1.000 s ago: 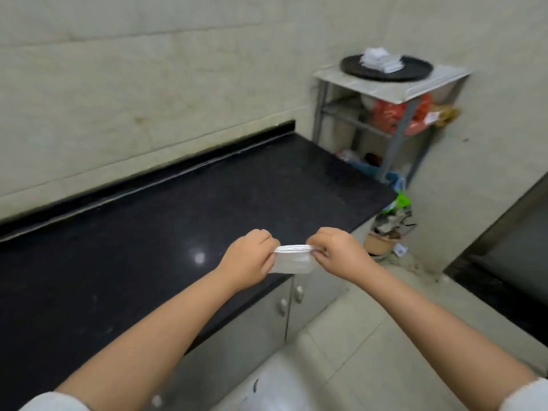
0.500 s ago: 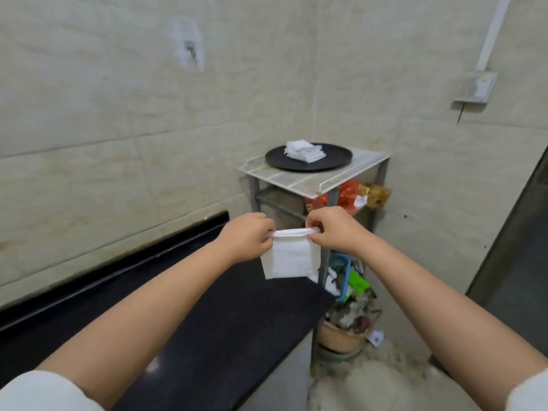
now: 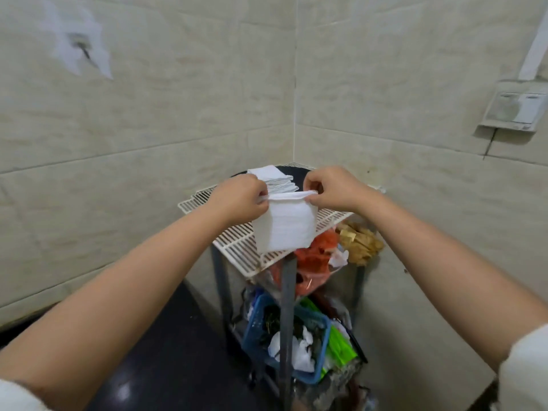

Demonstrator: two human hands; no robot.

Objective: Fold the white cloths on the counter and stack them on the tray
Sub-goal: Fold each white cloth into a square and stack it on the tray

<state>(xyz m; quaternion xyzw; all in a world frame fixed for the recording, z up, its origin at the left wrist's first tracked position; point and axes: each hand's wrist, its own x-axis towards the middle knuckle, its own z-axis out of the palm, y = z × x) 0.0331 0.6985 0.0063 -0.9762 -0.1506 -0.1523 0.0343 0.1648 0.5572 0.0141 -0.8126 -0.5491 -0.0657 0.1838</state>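
Note:
A folded white cloth (image 3: 284, 228) hangs in the air between my hands, held by its top edge. My left hand (image 3: 241, 200) pinches its left corner and my right hand (image 3: 329, 188) pinches its right corner. Just behind the hands lies a stack of folded white cloths (image 3: 274, 180) on a black round tray (image 3: 299, 173), mostly hidden by my hands. The tray sits on a white wire shelf (image 3: 237, 244) in the room's corner. The hanging cloth is above the shelf's front part, close to the stack.
The black counter (image 3: 166, 360) ends at lower left. Under the wire shelf, a grey metal rack (image 3: 286, 321) holds red bags (image 3: 314, 262), a brown item (image 3: 360, 241) and a blue basket (image 3: 296, 342) of clutter. A wall box (image 3: 514, 112) hangs at right.
The view has swung from the counter to the corner shelf. Both hands have carried the cloth up and forward; it now hangs open just in front of the stack on the tray.

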